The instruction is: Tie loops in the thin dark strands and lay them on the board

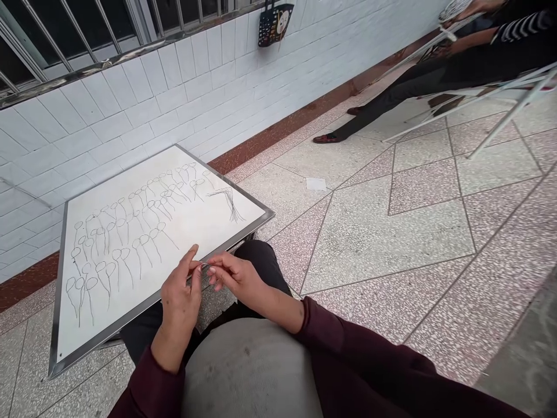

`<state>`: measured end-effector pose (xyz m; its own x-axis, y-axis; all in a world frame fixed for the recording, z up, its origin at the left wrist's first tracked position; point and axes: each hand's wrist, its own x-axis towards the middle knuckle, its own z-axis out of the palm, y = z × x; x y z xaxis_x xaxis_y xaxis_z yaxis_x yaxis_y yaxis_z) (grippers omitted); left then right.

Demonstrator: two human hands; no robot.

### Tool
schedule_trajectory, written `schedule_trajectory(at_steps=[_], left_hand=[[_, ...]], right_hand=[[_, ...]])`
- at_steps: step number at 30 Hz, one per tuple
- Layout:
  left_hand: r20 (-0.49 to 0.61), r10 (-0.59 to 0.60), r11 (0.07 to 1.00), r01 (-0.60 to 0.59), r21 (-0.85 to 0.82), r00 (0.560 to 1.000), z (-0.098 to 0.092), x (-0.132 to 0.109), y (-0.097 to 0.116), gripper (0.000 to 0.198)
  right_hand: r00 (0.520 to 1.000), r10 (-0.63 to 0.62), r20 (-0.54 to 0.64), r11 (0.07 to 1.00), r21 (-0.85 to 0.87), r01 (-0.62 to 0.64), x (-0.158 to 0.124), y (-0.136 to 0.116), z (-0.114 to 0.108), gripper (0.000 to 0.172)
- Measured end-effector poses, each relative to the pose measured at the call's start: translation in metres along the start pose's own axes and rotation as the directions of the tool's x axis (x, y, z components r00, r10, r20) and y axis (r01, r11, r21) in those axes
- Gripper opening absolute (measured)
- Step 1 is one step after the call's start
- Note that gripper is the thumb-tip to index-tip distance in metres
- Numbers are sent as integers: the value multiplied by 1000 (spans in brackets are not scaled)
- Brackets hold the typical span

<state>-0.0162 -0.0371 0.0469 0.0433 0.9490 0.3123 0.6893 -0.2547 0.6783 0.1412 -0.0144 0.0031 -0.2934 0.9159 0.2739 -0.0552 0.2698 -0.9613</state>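
Observation:
My left hand [183, 293] and my right hand [232, 276] meet at the near edge of a white board [204, 232] with a metal rim. Both pinch a thin dark thread [203, 267] between thumb and fingertips, so fine that it hardly shows. Rows of several small thread loops with tails [126, 232] lie across the board. A loose bundle of straight threads [228, 200] rests near the board's far right corner. My dark-trousered knees are under the board.
A white tiled wall [187, 87] with barred windows runs behind the board. A small black bag [274, 23] hangs on the wall. Another person sits on a metal chair [500, 93] at the upper right, legs stretched across the terrazzo floor [391, 232].

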Motion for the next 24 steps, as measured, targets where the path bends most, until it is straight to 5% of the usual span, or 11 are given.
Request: schedule_trajectory(at_steps=[11,24], left_hand=[[-176,89,974,-48,222,980,7,-1,-6,39],[-193,78,982,-42,185,978,7,0,-6,36]], right_hand=[[1000,-15,20,999,-32,15,-3,-6,11,18],[999,-10,30,1000,22,10,-3,7,25,22]])
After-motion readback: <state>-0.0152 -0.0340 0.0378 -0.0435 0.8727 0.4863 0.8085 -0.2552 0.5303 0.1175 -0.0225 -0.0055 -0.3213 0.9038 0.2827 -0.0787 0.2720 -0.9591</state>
